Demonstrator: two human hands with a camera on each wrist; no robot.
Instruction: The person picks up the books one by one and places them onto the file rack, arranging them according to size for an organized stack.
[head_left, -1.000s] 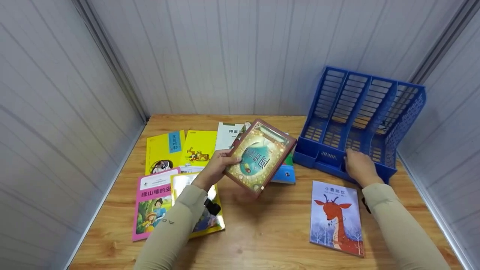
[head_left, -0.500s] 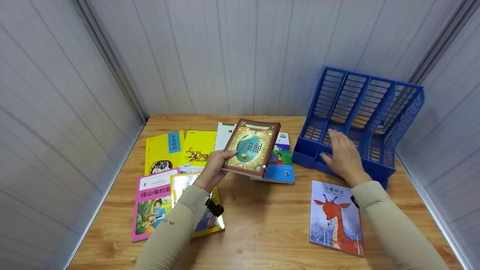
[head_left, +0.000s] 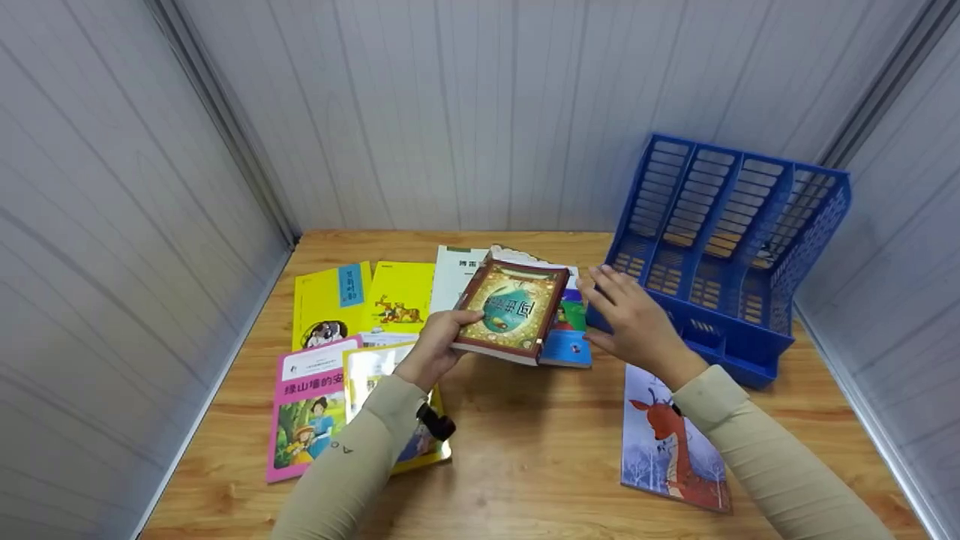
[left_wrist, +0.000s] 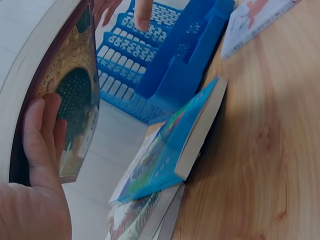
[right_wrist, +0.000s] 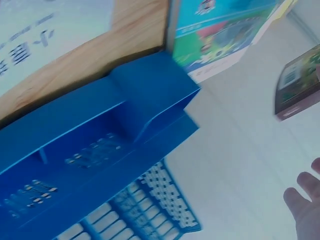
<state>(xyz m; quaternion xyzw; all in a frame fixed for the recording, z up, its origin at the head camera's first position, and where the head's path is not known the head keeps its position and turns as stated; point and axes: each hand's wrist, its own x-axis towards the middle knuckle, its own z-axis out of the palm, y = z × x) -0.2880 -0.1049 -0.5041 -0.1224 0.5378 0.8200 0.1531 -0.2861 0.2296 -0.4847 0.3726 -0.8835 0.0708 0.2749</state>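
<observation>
My left hand [head_left: 436,341] grips a thick brown-bordered book [head_left: 517,304] by its near left edge, thumb on the cover and fingers underneath, as the left wrist view shows. The book is held above the table, over a blue-bottomed book [head_left: 568,349] and a white book [head_left: 457,274]. My right hand [head_left: 634,322] is in the air with its fingers spread, just right of the held book and apart from it. Behind that hand stands a blue file rack [head_left: 709,300] with several slots. A deer-cover book [head_left: 667,450] lies below my right forearm, partly hidden by it.
Two yellow books [head_left: 319,296] lie at the back left of the wooden table [head_left: 525,465]. In front of them are a pink book [head_left: 311,412] and a glossy yellow-edged book [head_left: 431,450], the latter partly behind my left sleeve. Panelled walls [head_left: 465,112] enclose the table.
My right hand has left the rack's front and moved left toward the held book. The left hand has tilted the book and shifted it slightly. The rack stays where it was.
</observation>
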